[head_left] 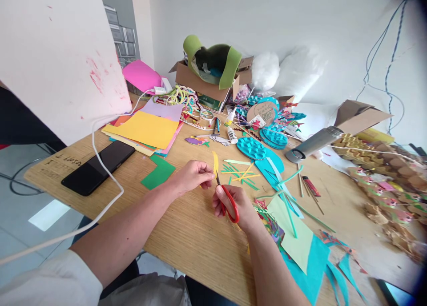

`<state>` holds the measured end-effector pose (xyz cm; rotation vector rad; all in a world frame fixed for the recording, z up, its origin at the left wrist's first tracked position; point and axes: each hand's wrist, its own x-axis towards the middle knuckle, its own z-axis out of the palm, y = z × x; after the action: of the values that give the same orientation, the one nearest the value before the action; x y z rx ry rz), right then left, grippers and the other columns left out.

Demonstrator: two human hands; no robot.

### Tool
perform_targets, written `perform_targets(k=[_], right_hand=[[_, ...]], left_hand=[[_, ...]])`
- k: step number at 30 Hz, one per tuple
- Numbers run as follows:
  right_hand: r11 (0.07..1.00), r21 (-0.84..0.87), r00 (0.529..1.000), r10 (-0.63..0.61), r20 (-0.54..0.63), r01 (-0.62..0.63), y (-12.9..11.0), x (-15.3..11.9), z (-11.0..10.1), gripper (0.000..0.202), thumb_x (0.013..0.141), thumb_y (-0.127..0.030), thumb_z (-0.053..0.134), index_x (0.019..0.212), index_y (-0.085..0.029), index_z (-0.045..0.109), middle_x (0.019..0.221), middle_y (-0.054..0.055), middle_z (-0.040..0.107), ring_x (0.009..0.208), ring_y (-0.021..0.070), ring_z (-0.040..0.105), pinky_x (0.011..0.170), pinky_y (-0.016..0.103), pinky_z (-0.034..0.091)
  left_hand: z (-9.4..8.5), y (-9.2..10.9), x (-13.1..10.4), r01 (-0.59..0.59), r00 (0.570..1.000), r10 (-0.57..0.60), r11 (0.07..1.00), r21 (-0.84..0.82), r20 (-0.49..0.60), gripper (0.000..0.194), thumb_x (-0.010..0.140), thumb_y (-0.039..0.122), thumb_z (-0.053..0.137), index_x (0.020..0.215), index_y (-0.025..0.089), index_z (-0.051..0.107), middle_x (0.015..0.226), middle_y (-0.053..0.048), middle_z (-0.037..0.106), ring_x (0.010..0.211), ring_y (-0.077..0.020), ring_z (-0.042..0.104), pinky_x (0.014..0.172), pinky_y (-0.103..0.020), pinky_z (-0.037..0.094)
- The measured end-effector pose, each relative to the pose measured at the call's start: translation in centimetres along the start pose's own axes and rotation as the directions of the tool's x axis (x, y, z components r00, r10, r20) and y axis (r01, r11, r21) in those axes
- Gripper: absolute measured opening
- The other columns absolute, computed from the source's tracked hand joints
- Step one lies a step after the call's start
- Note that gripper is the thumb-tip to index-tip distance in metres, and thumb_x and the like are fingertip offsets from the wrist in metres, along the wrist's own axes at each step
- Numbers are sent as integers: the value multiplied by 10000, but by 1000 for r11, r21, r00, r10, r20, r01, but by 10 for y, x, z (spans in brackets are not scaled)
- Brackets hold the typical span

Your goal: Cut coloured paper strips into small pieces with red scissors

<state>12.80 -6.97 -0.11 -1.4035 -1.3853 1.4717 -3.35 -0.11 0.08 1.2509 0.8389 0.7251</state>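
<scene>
Above the middle of the wooden table (200, 235), my right hand (230, 203) is closed round the handles of red scissors (235, 208). Their blades meet a narrow yellow paper strip (215, 161). My left hand (195, 175) pinches that strip near its lower end, close to the scissor tips. Thin green and yellow paper strips (245, 175) lie loose just beyond my right hand. A piece of green paper (158, 171) rests to the left of my left hand.
Coloured sheets (147, 129) and a black phone (98, 166) lie at left, with a white cable (96, 150) crossing the table edge. Glue bottles (231, 136), blue egg-carton pieces (251, 149) and a metal flask (313, 145) stand or lie further back. Paper scraps (296, 239) cover the right.
</scene>
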Motion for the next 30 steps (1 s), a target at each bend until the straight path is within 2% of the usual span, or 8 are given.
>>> perform_targets(k=[15, 24, 30], right_hand=[[999, -42, 1000, 21, 8, -21, -6, -1, 1, 527, 707, -680, 609, 623, -164, 538, 501, -2, 575, 393, 114, 558, 396, 206, 424], [1000, -23, 1000, 18, 9, -18, -4, -1, 1, 502, 702, -652, 640, 651, -162, 543, 546, 1, 599, 407, 116, 576, 398, 204, 425], [999, -22, 999, 33, -4, -33, -7, -1, 3, 520, 681, -670, 642, 631, -165, 531, 524, 1, 588, 398, 116, 568, 392, 205, 422]], left_hand=[[-1, 0, 1, 1, 1000, -1, 1000, -10, 14, 143, 688, 266, 630, 666, 140, 565, 565, 7, 591, 507, -91, 541, 549, -239, 435], [1, 7, -3, 70, 997, -68, 995, -66, 33, 197, 671, 293, 674, 643, 127, 572, 572, -8, 596, 530, -92, 544, 546, -230, 416], [1, 5, -2, 73, 997, -71, 992, -99, 25, 155, 667, 251, 666, 651, 124, 579, 565, -3, 597, 517, -83, 541, 542, -221, 408]])
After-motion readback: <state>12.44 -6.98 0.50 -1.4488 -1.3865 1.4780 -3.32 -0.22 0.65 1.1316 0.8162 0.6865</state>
